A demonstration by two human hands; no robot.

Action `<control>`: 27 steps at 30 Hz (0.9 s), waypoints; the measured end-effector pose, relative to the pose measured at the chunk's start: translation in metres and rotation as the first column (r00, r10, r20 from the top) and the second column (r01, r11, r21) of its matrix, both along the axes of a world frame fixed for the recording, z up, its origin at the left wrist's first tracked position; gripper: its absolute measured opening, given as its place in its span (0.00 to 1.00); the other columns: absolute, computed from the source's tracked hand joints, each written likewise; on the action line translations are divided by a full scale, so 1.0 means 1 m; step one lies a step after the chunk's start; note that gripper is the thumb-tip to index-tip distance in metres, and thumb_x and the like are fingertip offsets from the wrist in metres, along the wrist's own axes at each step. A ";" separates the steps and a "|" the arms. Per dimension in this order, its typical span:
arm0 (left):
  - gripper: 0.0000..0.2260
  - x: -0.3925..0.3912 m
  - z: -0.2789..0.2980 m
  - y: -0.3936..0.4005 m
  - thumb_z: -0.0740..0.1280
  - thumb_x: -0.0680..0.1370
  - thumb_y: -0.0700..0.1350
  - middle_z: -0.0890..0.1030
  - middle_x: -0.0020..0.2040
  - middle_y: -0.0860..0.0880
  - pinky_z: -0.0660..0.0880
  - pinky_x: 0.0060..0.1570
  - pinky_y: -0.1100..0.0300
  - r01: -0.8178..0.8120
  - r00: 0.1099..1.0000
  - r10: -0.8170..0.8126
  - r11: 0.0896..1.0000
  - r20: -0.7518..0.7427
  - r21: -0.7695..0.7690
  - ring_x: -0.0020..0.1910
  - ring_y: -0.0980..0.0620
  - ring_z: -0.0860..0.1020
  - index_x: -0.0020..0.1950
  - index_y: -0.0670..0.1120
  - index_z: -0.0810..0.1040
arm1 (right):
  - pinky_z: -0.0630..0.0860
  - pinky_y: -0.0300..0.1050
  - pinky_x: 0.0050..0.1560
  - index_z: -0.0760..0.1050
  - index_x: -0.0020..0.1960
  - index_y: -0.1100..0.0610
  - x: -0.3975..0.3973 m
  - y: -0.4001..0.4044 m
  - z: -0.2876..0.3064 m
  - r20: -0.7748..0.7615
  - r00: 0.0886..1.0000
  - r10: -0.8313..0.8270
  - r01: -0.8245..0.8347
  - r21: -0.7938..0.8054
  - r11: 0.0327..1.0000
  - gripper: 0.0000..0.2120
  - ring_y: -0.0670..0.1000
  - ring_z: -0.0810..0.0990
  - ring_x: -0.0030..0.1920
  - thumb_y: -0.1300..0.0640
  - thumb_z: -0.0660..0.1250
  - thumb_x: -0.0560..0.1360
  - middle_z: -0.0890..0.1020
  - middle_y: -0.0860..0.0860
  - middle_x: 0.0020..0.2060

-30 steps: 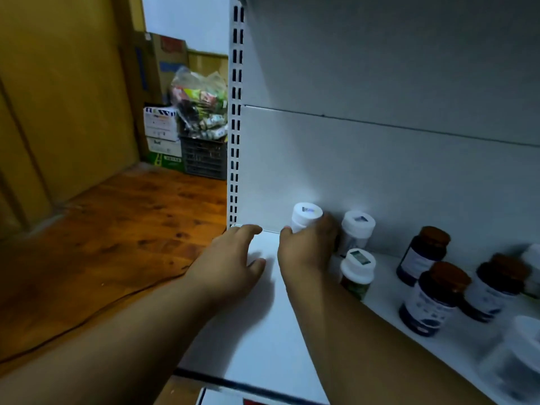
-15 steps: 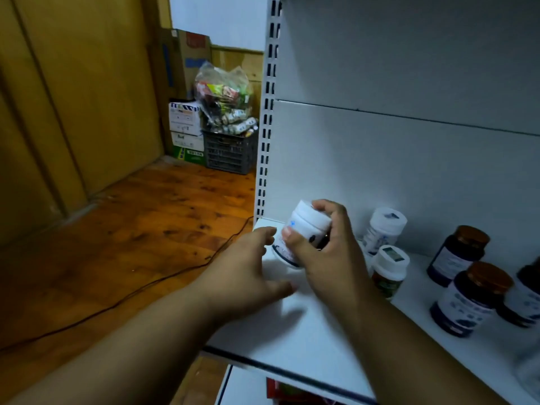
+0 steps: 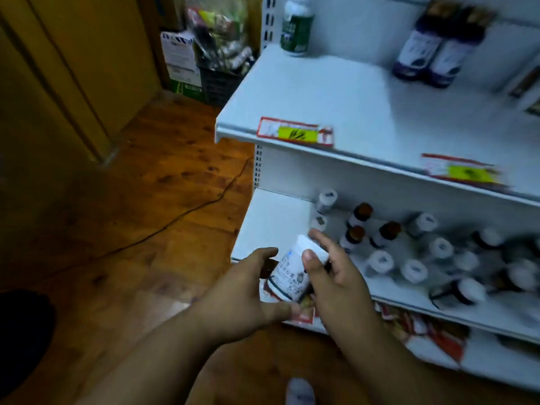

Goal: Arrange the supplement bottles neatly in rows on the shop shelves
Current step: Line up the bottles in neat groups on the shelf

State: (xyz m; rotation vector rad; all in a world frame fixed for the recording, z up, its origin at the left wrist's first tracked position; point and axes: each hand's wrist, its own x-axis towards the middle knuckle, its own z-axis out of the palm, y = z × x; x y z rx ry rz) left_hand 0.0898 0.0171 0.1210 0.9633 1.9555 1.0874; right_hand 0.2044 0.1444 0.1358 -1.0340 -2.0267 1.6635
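Both hands hold a white plastic supplement bottle tilted, in front of the middle white metal shelf. Right hand grips it, thumb across the label; left hand cups its base. Blurred white-capped and brown-capped bottles stand scattered on that shelf. Upper white shelf carries a green-labelled white bottle, two dark purple bottles, red-yellow price tags. Wooden floor at left.
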 end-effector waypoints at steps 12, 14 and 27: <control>0.31 0.240 0.220 0.015 0.76 0.68 0.56 0.80 0.63 0.56 0.72 0.66 0.53 0.428 0.858 -0.425 0.902 0.289 0.055 0.63 0.57 0.77 0.68 0.53 0.71 | 0.76 0.36 0.45 0.72 0.59 0.39 0.279 -0.014 0.221 -0.107 0.982 -0.155 0.163 0.069 0.984 0.11 0.37 0.79 0.50 0.51 0.64 0.79 0.79 0.38 0.52; 0.35 0.286 0.234 0.044 0.76 0.67 0.60 0.79 0.64 0.55 0.72 0.67 0.50 0.515 0.827 -0.513 0.855 0.228 0.056 0.64 0.56 0.77 0.70 0.52 0.69 | 0.78 0.37 0.41 0.73 0.59 0.42 0.338 0.004 0.235 -0.160 0.962 -0.222 0.233 0.053 0.971 0.10 0.38 0.79 0.46 0.54 0.63 0.80 0.80 0.41 0.49; 0.36 0.562 0.284 0.267 0.75 0.65 0.66 0.76 0.64 0.61 0.72 0.65 0.53 0.840 0.534 -0.845 0.534 0.024 0.091 0.64 0.61 0.75 0.70 0.60 0.67 | 0.77 0.45 0.54 0.74 0.61 0.43 0.640 0.148 0.294 -0.243 0.845 -0.477 0.527 0.226 0.819 0.15 0.45 0.78 0.55 0.50 0.59 0.76 0.79 0.42 0.53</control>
